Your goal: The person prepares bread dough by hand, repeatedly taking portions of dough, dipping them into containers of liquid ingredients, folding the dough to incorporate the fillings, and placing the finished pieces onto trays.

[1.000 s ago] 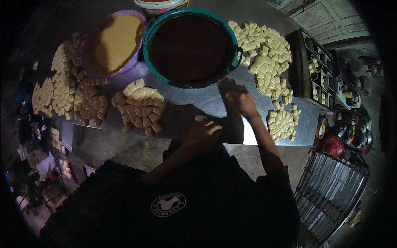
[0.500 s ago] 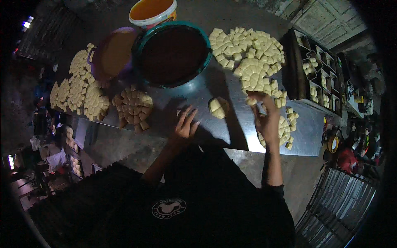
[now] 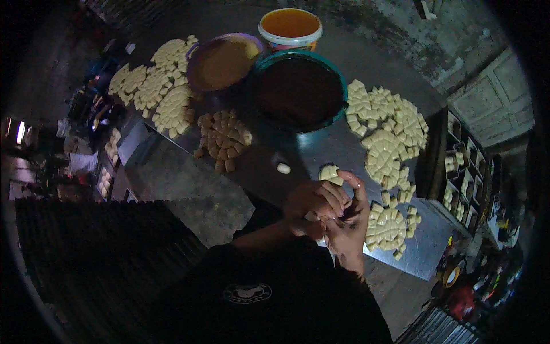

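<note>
dough piece (image 3: 329, 173): pale, flattish, on the counter (image 3: 321, 150) just beyond the fingertips
small lump (image 3: 283, 168): pale, lying alone nearby

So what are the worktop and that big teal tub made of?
The worktop looks like sheet metal, dull grey with a soft sheen under the light. The teal tub seems to be plastic: uniform colour, a smooth rolled rim. Dim light, so neither is certain.

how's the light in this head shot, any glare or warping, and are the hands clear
Head view: dim overall, black fisheye vignette at the rim, table edges bowed. A pale sheen lies on the bare metal near the teal basin. Left hand and right hand are lit but pressed together, fingers hard to separate; the pale piece beside them is sharp.
</note>
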A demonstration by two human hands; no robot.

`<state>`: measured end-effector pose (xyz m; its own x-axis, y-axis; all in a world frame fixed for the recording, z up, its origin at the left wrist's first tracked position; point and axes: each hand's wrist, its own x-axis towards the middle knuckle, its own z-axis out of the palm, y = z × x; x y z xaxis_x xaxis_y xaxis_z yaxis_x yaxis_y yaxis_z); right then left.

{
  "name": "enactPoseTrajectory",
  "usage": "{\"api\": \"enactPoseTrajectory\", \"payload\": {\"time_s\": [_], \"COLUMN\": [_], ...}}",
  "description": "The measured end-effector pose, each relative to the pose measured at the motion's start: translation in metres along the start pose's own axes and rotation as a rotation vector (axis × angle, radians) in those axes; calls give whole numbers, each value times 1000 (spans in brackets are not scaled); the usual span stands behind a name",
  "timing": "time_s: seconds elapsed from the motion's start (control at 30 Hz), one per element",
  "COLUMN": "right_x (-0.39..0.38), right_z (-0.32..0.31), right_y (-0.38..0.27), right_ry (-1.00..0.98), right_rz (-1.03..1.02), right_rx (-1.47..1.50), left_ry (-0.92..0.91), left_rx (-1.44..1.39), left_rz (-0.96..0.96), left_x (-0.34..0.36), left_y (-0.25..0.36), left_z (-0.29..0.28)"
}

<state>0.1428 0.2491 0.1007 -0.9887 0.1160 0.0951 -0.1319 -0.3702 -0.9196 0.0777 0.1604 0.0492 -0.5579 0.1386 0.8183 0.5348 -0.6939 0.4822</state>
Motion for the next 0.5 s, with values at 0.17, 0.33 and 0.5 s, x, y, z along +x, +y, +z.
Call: {"api": "enactPoseTrajectory", "payload": {"time_s": [0.17,0.33,0.5], "right_x": [30,108,196], "right_z": [27,37,37], "right_y": [13,38,76], "right_ry": [-27,-93,-556], "right_rz": [177,101,-268], "right_rx": [214,-347,-1400], "left_ry": [485,624,906], "left_rx": [-161,-171,-62], "left_rz": [-90,-546,-1103], "left_x": [-15,-3,-36], "left_y": [-8,21,13], "left_z": [-13,-83,-139]}}
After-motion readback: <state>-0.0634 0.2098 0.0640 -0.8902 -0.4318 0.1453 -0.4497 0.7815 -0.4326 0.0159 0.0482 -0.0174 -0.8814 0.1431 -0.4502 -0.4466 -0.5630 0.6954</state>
